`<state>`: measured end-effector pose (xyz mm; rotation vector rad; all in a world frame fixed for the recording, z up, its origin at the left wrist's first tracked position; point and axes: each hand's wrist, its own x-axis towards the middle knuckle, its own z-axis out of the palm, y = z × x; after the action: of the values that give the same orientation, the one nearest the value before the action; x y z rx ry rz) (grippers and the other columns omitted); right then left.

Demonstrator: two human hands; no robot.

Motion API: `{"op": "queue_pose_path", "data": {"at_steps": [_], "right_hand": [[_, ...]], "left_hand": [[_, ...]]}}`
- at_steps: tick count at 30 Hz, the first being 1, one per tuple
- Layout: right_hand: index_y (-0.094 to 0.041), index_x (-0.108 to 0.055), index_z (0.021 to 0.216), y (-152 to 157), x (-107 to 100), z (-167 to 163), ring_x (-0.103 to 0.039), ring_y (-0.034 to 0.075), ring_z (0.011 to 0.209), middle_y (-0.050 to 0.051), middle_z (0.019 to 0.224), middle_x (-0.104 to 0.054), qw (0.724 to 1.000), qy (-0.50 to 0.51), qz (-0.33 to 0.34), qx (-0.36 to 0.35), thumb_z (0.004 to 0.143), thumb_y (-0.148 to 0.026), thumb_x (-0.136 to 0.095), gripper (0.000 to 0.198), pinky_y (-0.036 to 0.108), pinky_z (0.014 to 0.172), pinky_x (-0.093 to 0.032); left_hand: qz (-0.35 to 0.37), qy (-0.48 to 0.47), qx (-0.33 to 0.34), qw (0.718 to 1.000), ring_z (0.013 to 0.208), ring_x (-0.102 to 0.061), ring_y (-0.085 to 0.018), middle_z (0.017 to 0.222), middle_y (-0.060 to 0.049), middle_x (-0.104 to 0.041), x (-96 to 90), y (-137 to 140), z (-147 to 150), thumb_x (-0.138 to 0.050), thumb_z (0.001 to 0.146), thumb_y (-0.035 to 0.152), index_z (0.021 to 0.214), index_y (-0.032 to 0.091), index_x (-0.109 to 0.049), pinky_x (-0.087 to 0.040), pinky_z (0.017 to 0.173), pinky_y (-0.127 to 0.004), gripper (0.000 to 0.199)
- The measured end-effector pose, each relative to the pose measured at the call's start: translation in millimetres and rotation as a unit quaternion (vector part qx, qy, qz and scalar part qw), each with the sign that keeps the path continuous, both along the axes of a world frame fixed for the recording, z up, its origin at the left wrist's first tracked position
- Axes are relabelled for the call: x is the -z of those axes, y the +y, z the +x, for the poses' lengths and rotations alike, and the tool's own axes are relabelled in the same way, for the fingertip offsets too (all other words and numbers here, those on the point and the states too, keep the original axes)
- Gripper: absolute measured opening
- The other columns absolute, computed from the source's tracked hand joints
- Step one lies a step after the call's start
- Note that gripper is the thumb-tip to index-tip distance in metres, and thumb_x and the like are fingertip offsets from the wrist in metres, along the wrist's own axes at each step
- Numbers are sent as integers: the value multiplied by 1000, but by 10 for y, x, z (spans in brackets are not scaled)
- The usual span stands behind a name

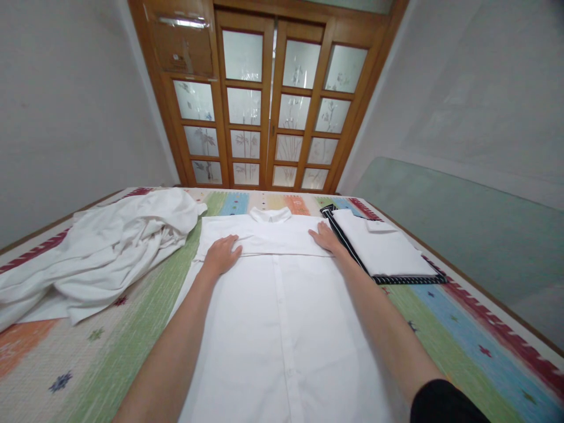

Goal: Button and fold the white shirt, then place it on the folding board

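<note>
A white button-up shirt is spread flat in front of me, its collar at the far end and its button strip running down the middle. Across the chest lies a folded band of white cloth, probably the sleeves, though I cannot tell for sure. My left hand rests on the left end of this band with fingers extended. On its right end lies my right hand, palm down and fingers out. Neither hand grips the fabric. The near end of the shirt runs out of view.
A crumpled white cloth lies on the left. To the right, a folded white garment sits on black-and-white striped cloth. Under everything is a colourful patterned cover. Beyond it stand wooden doors with glass panes, with walls at both sides.
</note>
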<state>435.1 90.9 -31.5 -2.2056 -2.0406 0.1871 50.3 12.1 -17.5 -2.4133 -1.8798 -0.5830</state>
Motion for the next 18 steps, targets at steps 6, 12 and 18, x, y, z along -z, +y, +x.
{"op": "queue_pose_path", "data": {"at_steps": [6,12,18], "right_hand": [[9,-23,150,18,-10,-16,-15,27,149,24,159,-18,998,5,1,69,96,-53,-29,82,33,120,-10],[10,-19,150,72,-11,-6,-14,26,149,24,160,-15,997,3,-4,74,97,-54,-25,83,31,120,-10],[11,-22,149,69,-76,-65,-20,27,148,27,158,-21,997,-15,9,77,99,-48,-22,77,34,119,-16]], "left_hand": [[1,5,0,1000,125,-57,-24,133,-12,-63,-1,9,3,-46,93,34,129,15,-59,-41,109,-36,42],[13,6,-6,1000,124,-58,-24,133,-10,-63,-6,-7,22,-48,93,33,126,19,-61,-42,109,-37,38],[13,4,-10,1000,126,-56,-23,135,-10,-62,-11,-10,45,-49,93,31,125,21,-62,-41,110,-37,36]]}}
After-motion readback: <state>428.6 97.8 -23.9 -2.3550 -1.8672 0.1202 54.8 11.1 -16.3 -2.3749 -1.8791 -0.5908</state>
